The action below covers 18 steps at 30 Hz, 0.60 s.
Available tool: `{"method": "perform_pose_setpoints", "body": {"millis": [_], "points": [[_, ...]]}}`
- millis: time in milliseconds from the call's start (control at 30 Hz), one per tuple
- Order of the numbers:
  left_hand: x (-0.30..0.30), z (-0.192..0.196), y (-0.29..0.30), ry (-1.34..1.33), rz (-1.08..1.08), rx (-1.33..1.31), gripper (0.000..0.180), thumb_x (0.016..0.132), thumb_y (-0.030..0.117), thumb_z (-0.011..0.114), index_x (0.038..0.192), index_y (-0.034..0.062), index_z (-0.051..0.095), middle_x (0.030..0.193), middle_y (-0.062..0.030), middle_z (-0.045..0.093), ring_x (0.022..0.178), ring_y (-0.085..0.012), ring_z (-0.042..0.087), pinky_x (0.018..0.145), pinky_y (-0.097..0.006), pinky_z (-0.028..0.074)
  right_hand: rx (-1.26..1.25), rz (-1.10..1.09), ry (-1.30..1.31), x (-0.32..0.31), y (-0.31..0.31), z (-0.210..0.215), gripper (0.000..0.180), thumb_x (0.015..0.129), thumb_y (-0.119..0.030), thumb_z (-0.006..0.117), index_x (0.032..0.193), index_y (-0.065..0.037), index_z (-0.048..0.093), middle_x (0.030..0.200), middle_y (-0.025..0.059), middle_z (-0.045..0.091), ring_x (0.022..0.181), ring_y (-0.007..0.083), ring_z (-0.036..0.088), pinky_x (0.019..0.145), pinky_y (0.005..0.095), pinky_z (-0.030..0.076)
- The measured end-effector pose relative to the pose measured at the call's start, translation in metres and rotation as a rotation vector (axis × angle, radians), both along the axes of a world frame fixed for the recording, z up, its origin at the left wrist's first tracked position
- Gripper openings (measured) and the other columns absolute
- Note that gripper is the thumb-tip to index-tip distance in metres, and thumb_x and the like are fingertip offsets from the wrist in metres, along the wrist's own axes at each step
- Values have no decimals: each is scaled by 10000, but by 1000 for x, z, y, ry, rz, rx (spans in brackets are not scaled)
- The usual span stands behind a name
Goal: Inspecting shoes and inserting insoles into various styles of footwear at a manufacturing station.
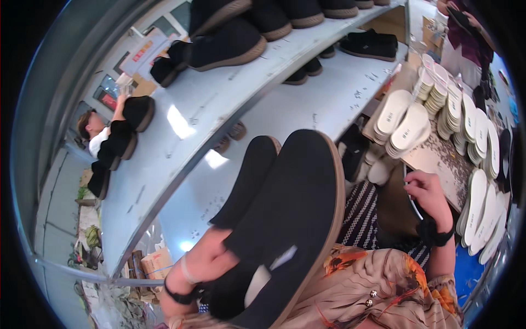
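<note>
Head view shows the left hand (207,257) grasping two black shoes (293,200) up and to its right, toes slanting toward the shelf (156,175), while the curled right hand (430,194), its hold unclear, is well apart.

Two black shoes (298,189) at the left hand (207,257), two black wristbands (435,234), two other people (99,141).

Orange-flowered tan top (350,299), shiny buttons (375,294), 2 black wristbands (436,237).

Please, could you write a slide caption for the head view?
Left hand holding two black shoes before a pale shelf, with white insoles stacked at right.
</note>
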<state>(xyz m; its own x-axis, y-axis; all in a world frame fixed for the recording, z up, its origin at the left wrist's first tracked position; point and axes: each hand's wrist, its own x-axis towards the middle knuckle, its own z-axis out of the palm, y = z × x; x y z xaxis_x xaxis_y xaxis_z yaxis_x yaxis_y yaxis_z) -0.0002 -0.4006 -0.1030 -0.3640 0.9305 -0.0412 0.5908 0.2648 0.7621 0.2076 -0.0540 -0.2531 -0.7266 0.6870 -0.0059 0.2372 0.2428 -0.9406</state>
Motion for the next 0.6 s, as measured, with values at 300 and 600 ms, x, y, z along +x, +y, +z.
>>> {"method": "perform_pose_setpoints", "body": {"millis": [300,600], "points": [[-6,148,-111,485,564,508,228,813,76,553,1007,-36,591,967,-161,621,908,-188,586,797,-302,448,470,667,15,-99,-45,24,141,716,-134,612,820,-39,617,641,128,590,603,287,585,570,351,460],[-325,246,-249,1393,1026,-410,425,763,296,605,1023,-40,588,1032,-260,579,1006,-361,547,868,-396,420,591,726,-316,-98,-49,-18,196,724,-235,617,846,-83,637,722,140,624,699,318,605,646,392,479]]}}
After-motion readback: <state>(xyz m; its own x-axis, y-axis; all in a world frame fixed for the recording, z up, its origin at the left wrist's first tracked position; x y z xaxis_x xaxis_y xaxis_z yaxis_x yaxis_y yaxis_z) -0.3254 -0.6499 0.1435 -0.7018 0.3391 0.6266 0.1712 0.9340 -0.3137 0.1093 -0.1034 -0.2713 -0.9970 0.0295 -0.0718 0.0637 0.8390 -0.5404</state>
